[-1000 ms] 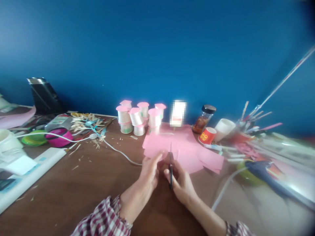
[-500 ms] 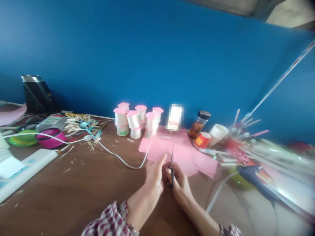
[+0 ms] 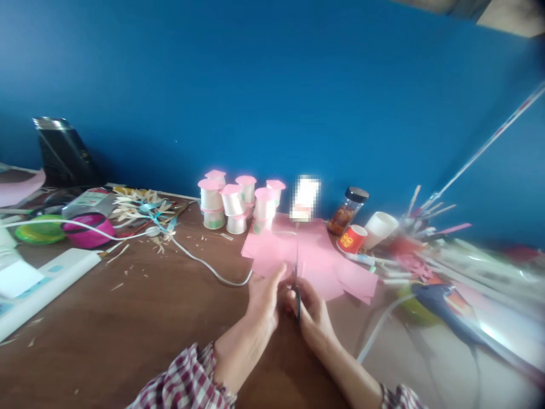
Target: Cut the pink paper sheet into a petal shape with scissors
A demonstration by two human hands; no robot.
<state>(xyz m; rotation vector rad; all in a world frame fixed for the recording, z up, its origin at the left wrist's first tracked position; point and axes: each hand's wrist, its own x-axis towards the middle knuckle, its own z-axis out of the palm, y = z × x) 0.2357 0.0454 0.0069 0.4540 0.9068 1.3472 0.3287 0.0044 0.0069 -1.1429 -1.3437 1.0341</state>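
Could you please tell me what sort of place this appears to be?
It looks like a craft workspace, though I cannot be sure: flat pink paper sheets lie on a brown, wood-look tabletop, white cylinders with flat pink tops stand nearby, and the right hand holds black-handled metal scissors.

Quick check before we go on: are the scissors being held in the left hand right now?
No, the right hand holds the scissors by the black handles, their blades pointing away from the person.

Dark-handled scissors (image 3: 298, 302) in the right hand (image 3: 315, 319), slim blade forward, near flat, overlapping pink paper sheets (image 3: 319, 258).
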